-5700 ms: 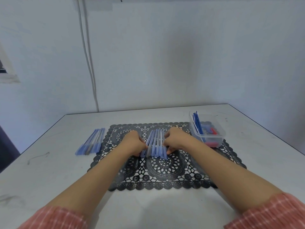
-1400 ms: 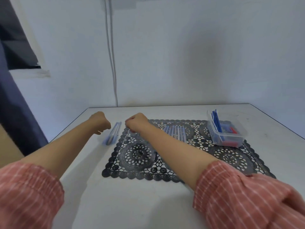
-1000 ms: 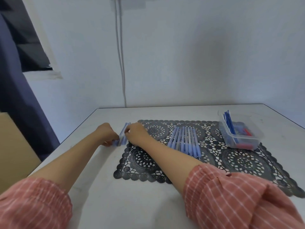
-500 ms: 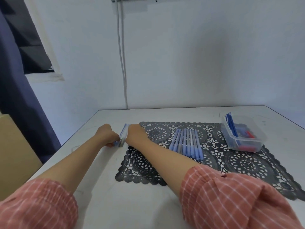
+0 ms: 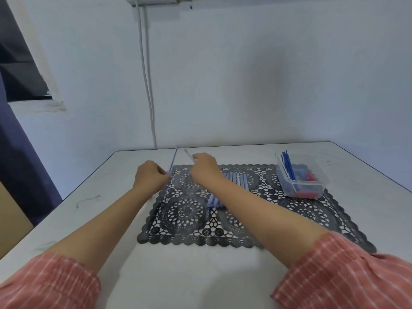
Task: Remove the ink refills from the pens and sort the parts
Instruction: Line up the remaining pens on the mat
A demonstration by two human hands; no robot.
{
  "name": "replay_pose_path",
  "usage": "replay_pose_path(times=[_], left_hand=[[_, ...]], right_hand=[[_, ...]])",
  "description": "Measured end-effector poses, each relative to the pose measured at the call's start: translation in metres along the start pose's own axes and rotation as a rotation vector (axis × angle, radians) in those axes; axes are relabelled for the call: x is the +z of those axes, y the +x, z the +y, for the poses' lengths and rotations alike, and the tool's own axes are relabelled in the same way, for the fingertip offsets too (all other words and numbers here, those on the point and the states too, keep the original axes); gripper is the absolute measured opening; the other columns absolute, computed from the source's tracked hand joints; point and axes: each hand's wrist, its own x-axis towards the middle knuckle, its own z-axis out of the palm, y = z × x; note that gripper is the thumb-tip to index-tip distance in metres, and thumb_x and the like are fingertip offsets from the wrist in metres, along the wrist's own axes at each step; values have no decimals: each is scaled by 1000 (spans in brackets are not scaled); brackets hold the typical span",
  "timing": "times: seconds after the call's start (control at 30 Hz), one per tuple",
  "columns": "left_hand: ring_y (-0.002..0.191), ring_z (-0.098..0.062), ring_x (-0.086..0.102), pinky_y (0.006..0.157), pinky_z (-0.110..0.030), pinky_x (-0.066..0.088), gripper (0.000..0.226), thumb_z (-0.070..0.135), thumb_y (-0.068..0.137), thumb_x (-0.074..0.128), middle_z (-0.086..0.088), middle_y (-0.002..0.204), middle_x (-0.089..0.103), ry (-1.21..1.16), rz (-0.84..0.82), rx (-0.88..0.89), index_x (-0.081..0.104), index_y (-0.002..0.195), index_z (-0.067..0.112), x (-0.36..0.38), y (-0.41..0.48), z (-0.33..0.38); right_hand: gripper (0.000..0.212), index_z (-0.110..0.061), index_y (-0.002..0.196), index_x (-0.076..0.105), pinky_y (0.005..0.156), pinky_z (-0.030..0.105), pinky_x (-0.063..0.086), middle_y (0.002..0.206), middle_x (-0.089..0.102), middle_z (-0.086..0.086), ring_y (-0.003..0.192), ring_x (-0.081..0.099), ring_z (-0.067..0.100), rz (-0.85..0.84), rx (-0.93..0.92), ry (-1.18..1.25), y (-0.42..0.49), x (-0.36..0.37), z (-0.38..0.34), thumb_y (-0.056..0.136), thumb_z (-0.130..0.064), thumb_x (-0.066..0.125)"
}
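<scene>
I saw both hands raised over the far left corner of the black lace mat (image 5: 185, 215) on the white desk (image 5: 178, 275). The left hand (image 5: 151, 177) was curled around the lower end of a thin blue pen part (image 5: 174, 159) that slanted up and away, and the right hand (image 5: 204, 168), just beside it, pinched a paler thin part (image 5: 188, 153); blur kept me from telling barrel from refill. A row of blue pens (image 5: 238, 178) lay mid-mat, partly hidden by the right forearm, and on the mat's far right corner a clear tub (image 5: 316, 186) held leaning blue refills (image 5: 287, 167) and red pieces (image 5: 308, 176).
</scene>
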Motion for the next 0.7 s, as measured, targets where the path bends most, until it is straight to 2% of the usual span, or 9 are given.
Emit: replay_pose_path(times=[0.07,0.17,0.33,0.43,0.53,0.7], left_hand=[[66,-21,63,66,-33,54,10,13,80,71,-8,65,66,-7,-82,4,73,77,3,4,-7,14],[64,-26,67,71,-41,59,14,12,78,74,-16,70,70,-33,-203,-26,73,77,-2,13,-15,28],[61,-25,63,75,-45,58,19,13,78,76,-18,69,68,-16,-319,-31,69,74,-5,28,-26,42],[61,-24,61,76,-45,58,17,12,79,74,-20,72,69,4,-338,-21,71,77,-5,36,-29,45],[61,-22,56,76,-41,56,16,12,78,74,-16,70,62,32,-347,-10,63,68,6,43,-33,46],[62,-21,59,76,-43,57,10,13,77,73,-10,70,62,70,-340,-9,64,74,11,49,-41,47]], right_hand=[[36,-2,123,55,63,30,44,111,61,18,83,55,26,40,26,-3,-10,-15,16,88,3,46],[37,-3,126,54,83,39,49,109,62,19,94,60,33,62,86,-22,-25,-33,43,89,0,46],[30,0,118,58,78,38,48,105,63,16,92,61,31,74,269,0,-45,-44,87,91,-4,45],[38,-5,127,52,91,39,44,117,59,14,106,56,30,54,329,-75,-54,-49,97,89,-6,45],[42,-7,131,48,96,37,42,124,55,14,112,52,30,51,361,-104,-60,-49,104,89,-5,44],[46,-10,132,47,100,40,37,126,51,17,116,45,32,20,381,-85,-66,-41,110,86,-3,42]])
